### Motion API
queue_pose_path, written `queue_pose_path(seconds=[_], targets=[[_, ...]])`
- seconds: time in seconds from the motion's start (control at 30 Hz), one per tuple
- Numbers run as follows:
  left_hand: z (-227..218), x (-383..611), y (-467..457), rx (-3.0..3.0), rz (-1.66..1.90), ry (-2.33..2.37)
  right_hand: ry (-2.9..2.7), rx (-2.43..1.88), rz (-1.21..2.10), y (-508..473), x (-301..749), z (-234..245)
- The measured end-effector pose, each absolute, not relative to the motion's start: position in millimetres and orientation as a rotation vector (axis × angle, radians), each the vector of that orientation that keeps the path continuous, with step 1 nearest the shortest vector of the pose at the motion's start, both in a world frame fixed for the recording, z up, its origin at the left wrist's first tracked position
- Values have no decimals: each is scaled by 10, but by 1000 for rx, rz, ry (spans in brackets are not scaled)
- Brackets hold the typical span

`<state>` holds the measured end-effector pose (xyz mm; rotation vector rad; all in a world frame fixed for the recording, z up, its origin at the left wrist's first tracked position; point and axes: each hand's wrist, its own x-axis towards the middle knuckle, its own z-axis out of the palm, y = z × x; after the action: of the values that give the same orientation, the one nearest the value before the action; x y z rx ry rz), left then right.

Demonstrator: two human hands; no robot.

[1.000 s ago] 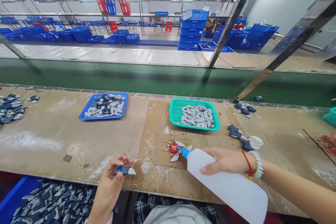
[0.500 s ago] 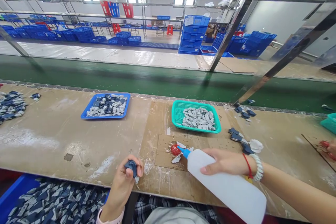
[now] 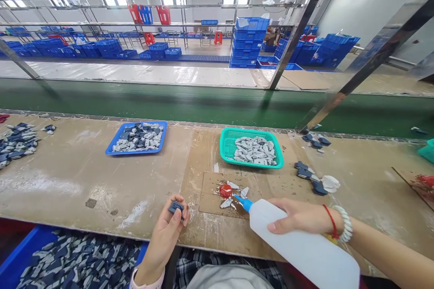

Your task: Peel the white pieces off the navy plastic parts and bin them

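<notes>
My left hand (image 3: pixel 171 219) is closed on a small dark blue plastic piece (image 3: pixel 175 207), held over the table's front edge. In my right hand (image 3: pixel 294 216) is a white squeeze bottle (image 3: pixel 301 250), tilted so its blue nozzle (image 3: pixel 243 201) points left and slightly down. The nozzle tip is near a round red object (image 3: pixel 226 191) on a glue-stained cardboard sheet (image 3: pixel 208 203). Around the red object lie a few small pale grey pieces (image 3: pixel 226 202). Beyond the cardboard stands a green basket (image 3: pixel 280 162) holding pale grey pieces.
A blue tray (image 3: pixel 115 151) holds dark and grey pieces. More pieces lie in a pile (image 3: pixel 16 144) at the far left and in a group (image 3: pixel 307 171) at right. Below the left front edge is a blue crate (image 3: pixel 20 253) full of pieces. A green conveyor belt (image 3: pixel 169 104) runs behind.
My right hand has drawn the bottle back to the right, its nozzle tip now off the red object. The dark piece has turned in my left hand, which has shifted slightly right.
</notes>
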<state>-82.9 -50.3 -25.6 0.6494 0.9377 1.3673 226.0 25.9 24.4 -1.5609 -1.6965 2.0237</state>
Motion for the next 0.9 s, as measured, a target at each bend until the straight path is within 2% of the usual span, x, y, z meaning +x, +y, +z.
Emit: queue_pose_path(seconds=[0.23,0.47,0.73,0.83,0.9], targets=[[-201,-743,-462,704,1351,999,-1798,-1514,2027,207,2390,208],[-123,-634,-479,719,1372,1109,-1773,-1418,2347,333,2437,222],[-70,-599,-434,615,1373,1201,-1828,-1265,2221,259,2584,169],[-88,-608,-352,623,1385,1248,-1769,-1195,2013,270,2778,286],[-132,-631,-272,687,1377,1283,-1653,-1297,1754,342,2951,404]])
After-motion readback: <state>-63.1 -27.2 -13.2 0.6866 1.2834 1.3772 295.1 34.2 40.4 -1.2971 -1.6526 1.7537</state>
